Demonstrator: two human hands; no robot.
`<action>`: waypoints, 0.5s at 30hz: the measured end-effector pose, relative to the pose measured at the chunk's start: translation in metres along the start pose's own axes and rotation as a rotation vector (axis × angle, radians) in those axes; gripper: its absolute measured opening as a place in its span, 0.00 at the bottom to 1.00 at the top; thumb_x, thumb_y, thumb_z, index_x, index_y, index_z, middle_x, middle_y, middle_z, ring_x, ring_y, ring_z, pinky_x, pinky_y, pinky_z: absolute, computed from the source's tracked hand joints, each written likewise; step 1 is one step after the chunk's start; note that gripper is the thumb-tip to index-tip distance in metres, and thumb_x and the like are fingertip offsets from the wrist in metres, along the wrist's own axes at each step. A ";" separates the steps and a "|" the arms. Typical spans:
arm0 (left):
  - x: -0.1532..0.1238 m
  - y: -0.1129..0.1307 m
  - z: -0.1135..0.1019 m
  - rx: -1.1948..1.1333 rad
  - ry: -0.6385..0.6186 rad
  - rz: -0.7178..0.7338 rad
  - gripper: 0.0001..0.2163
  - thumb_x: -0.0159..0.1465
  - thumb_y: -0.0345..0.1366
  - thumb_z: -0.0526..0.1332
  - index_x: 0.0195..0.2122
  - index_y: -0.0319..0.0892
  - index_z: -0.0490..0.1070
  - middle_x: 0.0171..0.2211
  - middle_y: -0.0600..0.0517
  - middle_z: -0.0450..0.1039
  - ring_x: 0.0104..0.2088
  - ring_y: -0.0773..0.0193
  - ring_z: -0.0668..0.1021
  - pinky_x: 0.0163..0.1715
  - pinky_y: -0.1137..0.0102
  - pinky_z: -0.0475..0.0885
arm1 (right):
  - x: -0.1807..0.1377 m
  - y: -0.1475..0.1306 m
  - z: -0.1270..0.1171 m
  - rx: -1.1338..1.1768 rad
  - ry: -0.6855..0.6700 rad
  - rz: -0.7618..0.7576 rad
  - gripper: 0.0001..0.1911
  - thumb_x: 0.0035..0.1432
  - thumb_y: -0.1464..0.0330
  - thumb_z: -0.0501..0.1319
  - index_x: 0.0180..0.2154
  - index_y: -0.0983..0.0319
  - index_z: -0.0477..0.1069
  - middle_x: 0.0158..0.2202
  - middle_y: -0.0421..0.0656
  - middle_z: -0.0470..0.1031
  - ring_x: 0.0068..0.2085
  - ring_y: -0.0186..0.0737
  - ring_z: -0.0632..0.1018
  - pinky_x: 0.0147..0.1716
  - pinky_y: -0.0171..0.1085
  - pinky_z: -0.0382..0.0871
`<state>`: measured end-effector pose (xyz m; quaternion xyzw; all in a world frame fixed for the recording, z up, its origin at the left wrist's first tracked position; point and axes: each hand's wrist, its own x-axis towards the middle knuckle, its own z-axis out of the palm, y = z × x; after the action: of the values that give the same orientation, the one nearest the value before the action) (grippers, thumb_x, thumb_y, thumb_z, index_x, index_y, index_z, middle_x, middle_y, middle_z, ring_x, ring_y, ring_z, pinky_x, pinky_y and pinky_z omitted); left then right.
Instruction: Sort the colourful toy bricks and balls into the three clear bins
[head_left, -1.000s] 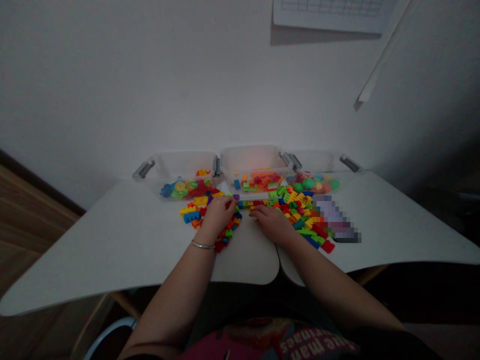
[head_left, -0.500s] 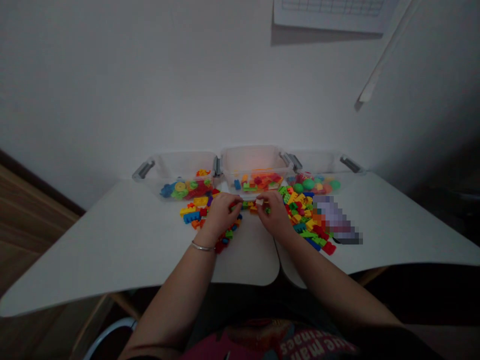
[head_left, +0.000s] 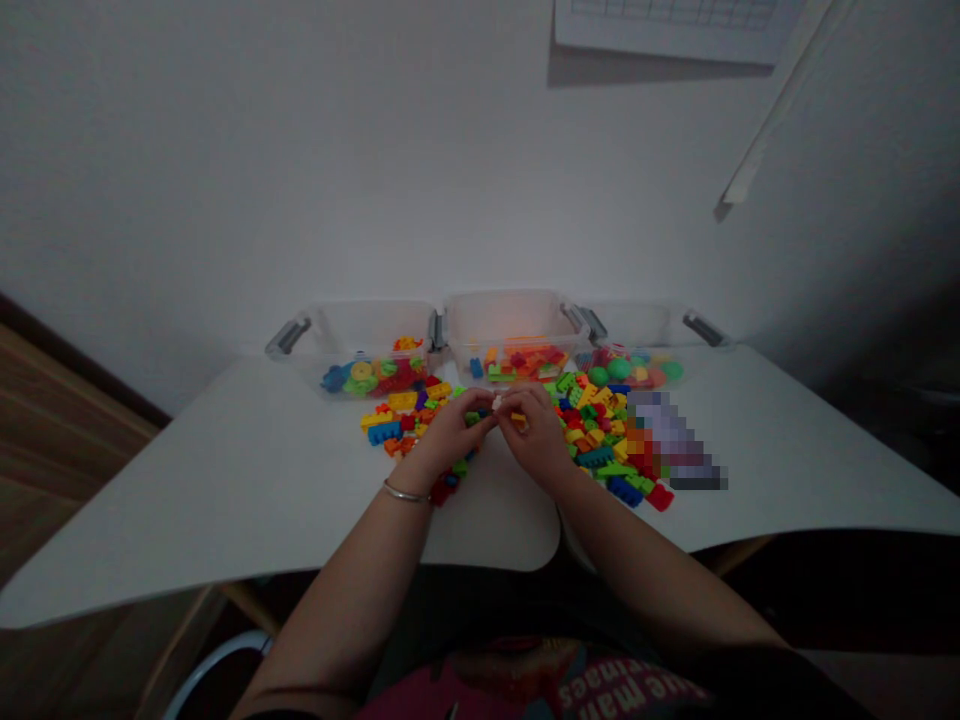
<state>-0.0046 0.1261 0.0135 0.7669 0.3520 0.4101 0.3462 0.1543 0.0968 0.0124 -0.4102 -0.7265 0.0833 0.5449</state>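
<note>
Many studded plastic bricks (head_left: 595, 437)

Left arm (head_left: 356, 590): reaching forward, slanting inward.
Right arm (head_left: 660, 585): mirroring it.
Left hand (head_left: 448, 432): fingers bent, palm inward.
Right hand (head_left: 540, 440): curled, pinching.
Fingertips (head_left: 484, 396): close together; whether touching, I can't see from here.

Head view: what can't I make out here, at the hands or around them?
All in the head view:
Pale piece at the fingertips of the left hand and right hand: too small, partly covered by fingers.
Left brick pile: partly hidden by the left hand and wrist.
Object by the right-hand bricks: pixelated.
Wall sheet: cut off by the top edge.
</note>
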 end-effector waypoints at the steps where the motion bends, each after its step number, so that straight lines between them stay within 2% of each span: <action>1: 0.000 -0.001 0.001 -0.029 -0.006 -0.010 0.10 0.62 0.38 0.61 0.44 0.41 0.69 0.42 0.48 0.76 0.43 0.61 0.78 0.47 0.65 0.73 | 0.000 0.001 0.000 0.010 -0.001 -0.002 0.03 0.60 0.70 0.58 0.33 0.56 0.67 0.38 0.44 0.71 0.44 0.43 0.73 0.47 0.43 0.71; 8: 0.001 -0.004 0.002 0.002 -0.033 0.027 0.08 0.60 0.33 0.60 0.42 0.42 0.69 0.39 0.49 0.75 0.40 0.63 0.77 0.43 0.66 0.73 | -0.006 0.008 0.003 0.048 0.038 -0.029 0.05 0.58 0.71 0.58 0.39 0.57 0.67 0.38 0.45 0.70 0.42 0.42 0.73 0.42 0.43 0.72; 11: 0.001 -0.002 0.000 0.083 0.047 0.091 0.11 0.58 0.28 0.60 0.42 0.42 0.69 0.39 0.50 0.74 0.41 0.63 0.77 0.44 0.66 0.73 | -0.008 0.010 0.006 0.103 0.045 -0.009 0.07 0.59 0.69 0.58 0.42 0.57 0.66 0.40 0.45 0.70 0.41 0.41 0.74 0.40 0.42 0.73; 15: 0.001 0.001 -0.005 0.254 0.150 0.217 0.13 0.54 0.24 0.59 0.41 0.42 0.69 0.39 0.50 0.72 0.42 0.62 0.75 0.45 0.64 0.71 | -0.008 0.012 0.008 0.201 0.000 0.106 0.11 0.60 0.66 0.60 0.46 0.57 0.67 0.41 0.45 0.72 0.39 0.40 0.76 0.41 0.43 0.74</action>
<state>-0.0084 0.1278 0.0171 0.8053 0.3408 0.4532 0.1729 0.1539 0.1016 -0.0039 -0.3914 -0.6919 0.1842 0.5781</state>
